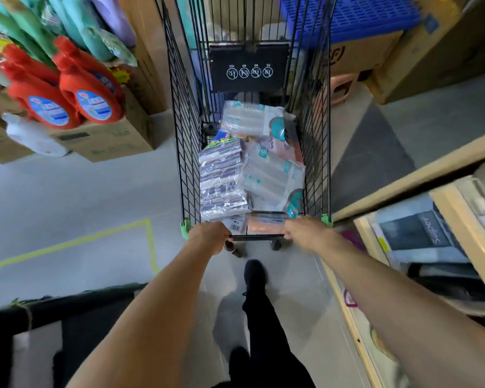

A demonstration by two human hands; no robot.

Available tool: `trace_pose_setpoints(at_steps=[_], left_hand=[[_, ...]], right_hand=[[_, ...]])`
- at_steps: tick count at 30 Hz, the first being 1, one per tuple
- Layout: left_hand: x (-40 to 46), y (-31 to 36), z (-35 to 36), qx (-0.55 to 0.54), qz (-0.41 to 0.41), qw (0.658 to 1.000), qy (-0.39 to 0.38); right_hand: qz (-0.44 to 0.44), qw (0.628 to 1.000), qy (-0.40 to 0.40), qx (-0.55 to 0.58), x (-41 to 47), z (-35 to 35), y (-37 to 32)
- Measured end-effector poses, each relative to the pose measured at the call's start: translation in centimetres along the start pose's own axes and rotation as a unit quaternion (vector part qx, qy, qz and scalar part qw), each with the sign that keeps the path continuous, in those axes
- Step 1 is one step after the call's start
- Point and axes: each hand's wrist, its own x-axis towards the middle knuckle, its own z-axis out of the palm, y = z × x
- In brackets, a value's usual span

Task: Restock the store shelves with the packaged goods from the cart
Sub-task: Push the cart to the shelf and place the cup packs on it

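Note:
A black wire shopping cart (pixel 185 130) stands in the aisle straight ahead of me. Inside lie several clear plastic packages: a purple-and-white pack (pixel 221 177) on the left, a pale pack with teal labels (pixel 272 177) on the right, and another clear pack (pixel 247 116) further in. My left hand (pixel 210 238) grips the left end of the cart's handle bar (pixel 256 237). My right hand (pixel 303 232) grips its right end. A wooden store shelf (pixel 420 175) with flat packaged goods runs along my right.
Cardboard boxes with red detergent bottles (pixel 90 91) and green bottles stand at the left. More boxes, a blue crate (pixel 370 15) and a pink stool (pixel 345 88) sit at the far right. Yellow floor tape (pixel 149 242) marks the grey floor. A dark rail (pixel 62 306) crosses the lower left.

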Motion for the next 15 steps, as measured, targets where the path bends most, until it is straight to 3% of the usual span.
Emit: trace_pose_setpoints(at_steps=[4, 9, 15], left_hand=[[-5.2, 0.6, 5.9, -0.025, -0.045, 0.999, 0.005], [-12.1, 1.9, 13.1, -0.01, -0.037, 0.999, 0.029], [-19.6, 3.5, 19.6, -0.057, -0.05, 0.997, -0.015]], right_hand=[[0.001, 0.999, -0.024, -0.036, -4.5, 4.7, -2.6], [0.001, 0.999, -0.007, -0.04, -10.3, 12.4, -4.3], [-0.035, 0.998, -0.031, -0.047, -16.8, 20.4, -5.4]])
